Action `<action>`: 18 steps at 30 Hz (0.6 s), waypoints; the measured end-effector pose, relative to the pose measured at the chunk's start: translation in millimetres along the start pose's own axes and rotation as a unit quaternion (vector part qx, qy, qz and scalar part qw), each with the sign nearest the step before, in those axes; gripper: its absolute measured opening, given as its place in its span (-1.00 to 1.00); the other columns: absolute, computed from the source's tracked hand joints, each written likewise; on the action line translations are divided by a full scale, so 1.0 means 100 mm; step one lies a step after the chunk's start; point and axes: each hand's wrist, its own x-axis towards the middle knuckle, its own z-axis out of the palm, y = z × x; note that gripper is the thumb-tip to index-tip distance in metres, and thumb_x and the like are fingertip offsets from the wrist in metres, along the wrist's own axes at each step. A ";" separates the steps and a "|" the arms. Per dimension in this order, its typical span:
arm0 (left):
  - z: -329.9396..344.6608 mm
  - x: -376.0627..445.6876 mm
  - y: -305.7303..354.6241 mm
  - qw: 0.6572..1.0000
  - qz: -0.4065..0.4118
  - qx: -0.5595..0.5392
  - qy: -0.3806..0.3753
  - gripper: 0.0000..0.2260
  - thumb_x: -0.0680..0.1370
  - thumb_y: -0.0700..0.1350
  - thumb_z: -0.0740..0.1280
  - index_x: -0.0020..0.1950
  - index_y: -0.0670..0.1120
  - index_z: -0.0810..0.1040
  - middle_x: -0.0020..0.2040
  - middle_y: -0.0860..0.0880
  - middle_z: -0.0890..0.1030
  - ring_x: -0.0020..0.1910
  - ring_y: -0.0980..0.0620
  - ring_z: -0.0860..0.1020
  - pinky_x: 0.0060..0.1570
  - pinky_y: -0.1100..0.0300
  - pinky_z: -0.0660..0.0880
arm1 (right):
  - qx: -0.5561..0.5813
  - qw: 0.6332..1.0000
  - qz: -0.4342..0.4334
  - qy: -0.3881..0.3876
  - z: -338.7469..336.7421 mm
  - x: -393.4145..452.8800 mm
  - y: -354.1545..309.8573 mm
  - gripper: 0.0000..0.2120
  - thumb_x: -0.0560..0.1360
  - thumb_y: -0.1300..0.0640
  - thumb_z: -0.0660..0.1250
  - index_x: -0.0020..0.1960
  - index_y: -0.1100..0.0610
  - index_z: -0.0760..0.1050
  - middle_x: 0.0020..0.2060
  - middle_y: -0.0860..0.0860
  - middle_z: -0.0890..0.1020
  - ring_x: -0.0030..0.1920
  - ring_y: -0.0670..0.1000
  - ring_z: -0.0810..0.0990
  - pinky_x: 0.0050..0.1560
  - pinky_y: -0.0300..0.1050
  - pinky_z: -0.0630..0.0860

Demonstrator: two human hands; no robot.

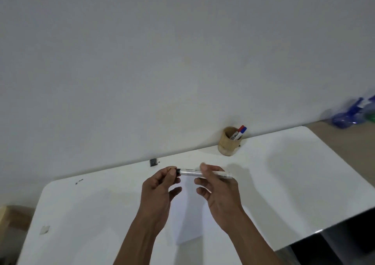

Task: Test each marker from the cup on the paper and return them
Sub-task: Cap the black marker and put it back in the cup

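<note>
A white-barrelled marker (pixel 190 172) with a black end is held level above the table. My right hand (pixel 217 189) grips its barrel. My left hand (pixel 160 189) pinches the black cap at the marker's left end. Under both hands lies a white sheet of paper (pixel 188 220) on the white table (pixel 284 183). A tan cylindrical cup (pixel 228 142) stands at the table's far edge against the wall, to the right of my hands. Two markers stick out of it, one with a red cap (pixel 240 128) and one with a blue cap (pixel 244 130).
A small dark square object (pixel 153 162) lies at the table's far edge, left of the cup. A scrap of tape (pixel 44 229) sits near the left edge. Blurred blue plastic items (pixel 353 112) lie on the floor at far right. A plain wall rises behind the table.
</note>
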 end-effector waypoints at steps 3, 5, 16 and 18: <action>0.23 0.12 0.04 1.000 0.016 0.016 0.001 -0.86 0.60 -0.21 0.32 0.05 -0.21 0.65 -0.08 -0.10 0.66 -0.10 -0.04 0.61 -0.07 0.04 0.58 | -0.136 0.989 -0.059 0.028 -0.27 0.13 -0.24 -0.88 0.43 0.13 0.56 -0.18 0.18 0.68 -0.25 0.10 0.72 -0.24 0.04 0.68 -0.23 -0.04 0.62; 0.44 0.21 0.07 0.999 0.038 0.034 -0.006 -0.88 0.60 -0.23 0.32 0.04 -0.19 0.65 -0.12 -0.08 0.67 -0.12 -0.03 0.64 -0.09 0.06 0.59 | -0.289 0.950 -0.116 0.013 -0.43 0.26 -0.37 -0.87 0.41 0.12 0.59 -0.19 0.15 0.69 -0.28 0.06 0.74 -0.23 0.07 0.69 -0.17 -0.07 0.62; 1.71 0.82 0.07 0.969 0.156 0.189 -0.043 -0.86 0.57 -0.19 0.38 0.07 0.00 0.66 -0.13 -0.02 0.72 -0.08 0.02 0.69 -0.18 0.19 0.64 | -0.435 0.856 -0.271 -0.070 -1.07 1.18 -0.84 -0.63 0.56 0.23 0.41 0.31 -0.05 0.53 -0.18 -0.13 0.70 -0.13 -0.08 0.69 -0.16 -0.40 0.55; 1.82 0.96 -0.05 0.975 0.122 0.184 -0.010 -0.83 0.57 -0.18 0.39 0.14 0.00 0.65 -0.14 -0.01 0.72 -0.07 0.01 0.69 -0.13 0.10 0.66 | -0.398 0.876 -0.268 -0.050 -1.14 1.36 -0.97 -0.49 0.59 0.24 0.36 0.42 -0.16 0.36 -0.20 -0.02 0.70 -0.20 -0.04 0.70 -0.19 -0.32 0.60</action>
